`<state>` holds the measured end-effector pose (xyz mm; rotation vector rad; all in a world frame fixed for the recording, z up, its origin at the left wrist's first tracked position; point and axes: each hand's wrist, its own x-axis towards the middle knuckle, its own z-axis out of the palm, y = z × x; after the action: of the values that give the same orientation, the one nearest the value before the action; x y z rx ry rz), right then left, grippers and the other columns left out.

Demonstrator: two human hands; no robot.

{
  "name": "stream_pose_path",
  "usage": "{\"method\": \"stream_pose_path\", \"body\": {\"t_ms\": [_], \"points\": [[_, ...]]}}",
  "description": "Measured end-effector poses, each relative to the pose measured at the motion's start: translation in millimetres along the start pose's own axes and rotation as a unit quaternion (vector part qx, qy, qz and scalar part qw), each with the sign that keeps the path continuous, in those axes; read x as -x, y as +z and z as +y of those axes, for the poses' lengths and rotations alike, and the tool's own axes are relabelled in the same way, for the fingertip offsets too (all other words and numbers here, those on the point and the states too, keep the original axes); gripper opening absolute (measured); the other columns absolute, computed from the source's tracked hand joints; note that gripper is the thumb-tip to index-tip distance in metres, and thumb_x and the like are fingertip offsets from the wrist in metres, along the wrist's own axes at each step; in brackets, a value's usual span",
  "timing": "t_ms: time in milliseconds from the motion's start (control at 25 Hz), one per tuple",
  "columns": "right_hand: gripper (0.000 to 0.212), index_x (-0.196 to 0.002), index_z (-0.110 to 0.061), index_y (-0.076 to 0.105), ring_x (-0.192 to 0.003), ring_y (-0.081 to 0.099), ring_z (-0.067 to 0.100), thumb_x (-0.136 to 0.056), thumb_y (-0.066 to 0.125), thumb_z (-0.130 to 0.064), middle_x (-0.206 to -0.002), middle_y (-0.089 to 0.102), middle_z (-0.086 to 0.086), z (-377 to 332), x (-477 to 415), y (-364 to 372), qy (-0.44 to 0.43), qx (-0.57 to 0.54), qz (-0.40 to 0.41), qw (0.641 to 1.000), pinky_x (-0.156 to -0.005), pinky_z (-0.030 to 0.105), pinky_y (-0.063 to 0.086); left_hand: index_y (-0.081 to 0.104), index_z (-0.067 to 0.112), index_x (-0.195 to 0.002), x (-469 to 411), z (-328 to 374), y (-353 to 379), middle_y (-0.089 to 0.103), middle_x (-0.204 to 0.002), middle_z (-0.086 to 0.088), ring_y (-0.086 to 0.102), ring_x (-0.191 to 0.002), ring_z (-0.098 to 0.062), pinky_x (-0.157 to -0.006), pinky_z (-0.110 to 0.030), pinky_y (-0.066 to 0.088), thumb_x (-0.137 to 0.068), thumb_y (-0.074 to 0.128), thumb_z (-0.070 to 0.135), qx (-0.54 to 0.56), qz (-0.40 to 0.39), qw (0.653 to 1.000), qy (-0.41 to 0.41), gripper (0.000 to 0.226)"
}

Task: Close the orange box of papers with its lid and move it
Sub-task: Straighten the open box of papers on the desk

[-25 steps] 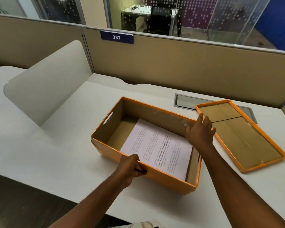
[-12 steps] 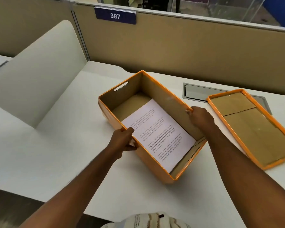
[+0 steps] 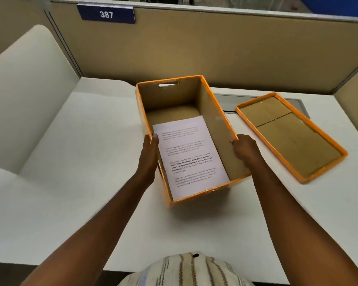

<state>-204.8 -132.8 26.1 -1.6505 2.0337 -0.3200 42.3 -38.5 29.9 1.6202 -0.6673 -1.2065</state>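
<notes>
The open box [image 3: 186, 96] stood on the desk [image 3: 81, 182], its long axis running away from the person; printed papers [image 3: 189, 155] lay flat on its floor; the left hand [image 3: 149, 150] gripped the left wall, fingers clamped over its rim; the right hand [image 3: 244, 148] clamped the right wall likewise; the lid [image 3: 289, 137] lay upturned to the right, apart from the box.
</notes>
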Motion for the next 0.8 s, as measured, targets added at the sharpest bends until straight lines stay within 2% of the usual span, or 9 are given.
{"method": "stream_pose_path", "body": {"t_ms": [120, 240, 360, 480, 560, 640, 680, 720, 800], "points": [[0.027, -0.114, -0.004, 0.059, -0.102, 0.061, 0.037, -0.094, 0.048, -0.019, -0.113, 0.065, 0.018, 9, 28, -1, 0.009, -0.018, 0.034, 0.999, -0.073, 0.031, 0.040, 0.046, 0.025, -0.132, 10, 2, 7, 0.058, -0.131, -0.004, 0.054, -0.122, -0.027, -0.104, -0.049, 0.042, -0.091, 0.027, 0.063, 0.017, -0.004, 1.000, -0.022, 0.059], [0.029, -0.118, -0.004, 0.057, -0.106, 0.061, 0.037, -0.093, 0.050, -0.017, -0.117, 0.064, 0.018, 20, 53, -3, 0.018, -0.031, 0.038, 0.999, -0.075, 0.029, 0.040, 0.043, 0.027, -0.137, 21, -1, 9, 0.050, -0.142, -0.005, 0.052, -0.124, -0.027, -0.106, -0.046, 0.040, -0.092, 0.025, 0.062, 0.008, -0.016, 0.999, -0.036, 0.060], [0.028, -0.119, -0.004, 0.055, -0.107, 0.060, 0.037, -0.093, 0.050, -0.016, -0.119, 0.063, 0.017, 36, 78, -7, 0.029, -0.043, 0.029, 0.998, -0.075, 0.030, 0.040, 0.046, 0.031, -0.132, 34, -8, 11, 0.049, -0.141, -0.001, 0.057, -0.112, -0.016, -0.099, -0.039, 0.044, -0.094, 0.026, 0.059, -0.016, -0.031, 0.999, -0.011, 0.052], [0.025, -0.115, -0.004, 0.055, -0.105, 0.061, 0.037, -0.094, 0.050, -0.017, -0.116, 0.064, 0.017, 52, 102, -10, 0.037, -0.063, 0.027, 0.997, -0.075, 0.031, 0.042, 0.035, 0.030, -0.142, 42, -17, 16, 0.039, -0.151, -0.002, 0.046, -0.129, -0.021, -0.104, -0.040, 0.039, -0.093, 0.028, 0.059, -0.043, -0.027, 0.999, -0.012, 0.057], [0.025, -0.115, -0.004, 0.055, -0.102, 0.063, 0.036, -0.094, 0.050, -0.016, -0.114, 0.065, 0.017, 62, 117, -11, 0.047, -0.066, 0.030, 0.996, -0.076, 0.033, 0.046, 0.037, 0.031, -0.141, 52, -23, 18, 0.039, -0.150, -0.003, 0.047, -0.124, -0.013, -0.087, -0.026, 0.043, -0.093, 0.029, 0.059, -0.050, -0.023, 0.998, -0.010, 0.055], [0.026, -0.116, -0.005, 0.054, -0.101, 0.063, 0.036, -0.093, 0.051, -0.015, -0.114, 0.065, 0.017, 70, 130, -10, 0.059, -0.061, 0.034, 0.996, -0.077, 0.035, 0.048, 0.047, 0.034, -0.132, 63, -28, 19, 0.049, -0.143, -0.001, 0.054, -0.098, -0.001, -0.065, -0.015, 0.042, -0.093, 0.032, 0.059, -0.056, -0.028, 0.998, -0.008, 0.049], [0.027, -0.117, -0.005, 0.053, -0.100, 0.064, 0.036, -0.092, 0.051, -0.014, -0.113, 0.066, 0.017, 73, 136, -9, 0.065, -0.057, 0.036, 0.996, -0.075, 0.034, 0.048, 0.055, 0.038, -0.121, 67, -30, 19, 0.057, -0.135, 0.003, 0.060, -0.092, 0.000, -0.059, -0.016, 0.049, -0.090, 0.033, 0.061, -0.052, -0.038, 0.998, -0.009, 0.044], [0.027, -0.117, -0.005, 0.052, -0.099, 0.064, 0.035, -0.092, 0.051, -0.014, -0.112, 0.066, 0.017, 76, 141, -7, 0.069, -0.053, 0.037, 0.996, -0.073, 0.034, 0.048, 0.058, 0.041, -0.113, 71, -31, 21, 0.063, -0.126, 0.005, 0.064, -0.096, -0.006, -0.059, -0.014, 0.050, -0.088, 0.034, 0.063, -0.048, -0.045, 0.998, -0.010, 0.042], [0.027, -0.117, -0.005, 0.051, -0.098, 0.065, 0.034, -0.092, 0.051, -0.015, -0.112, 0.066, 0.016, 80, 149, -3, 0.075, -0.049, 0.032, 0.995, -0.074, 0.035, 0.050, 0.053, 0.035, -0.125, 74, -37, 26, 0.058, -0.134, -0.001, 0.054, -0.122, -0.028, -0.079, -0.022, 0.040, -0.089, 0.030, 0.062, -0.059, -0.033, 0.998, -0.018, 0.051]]}}
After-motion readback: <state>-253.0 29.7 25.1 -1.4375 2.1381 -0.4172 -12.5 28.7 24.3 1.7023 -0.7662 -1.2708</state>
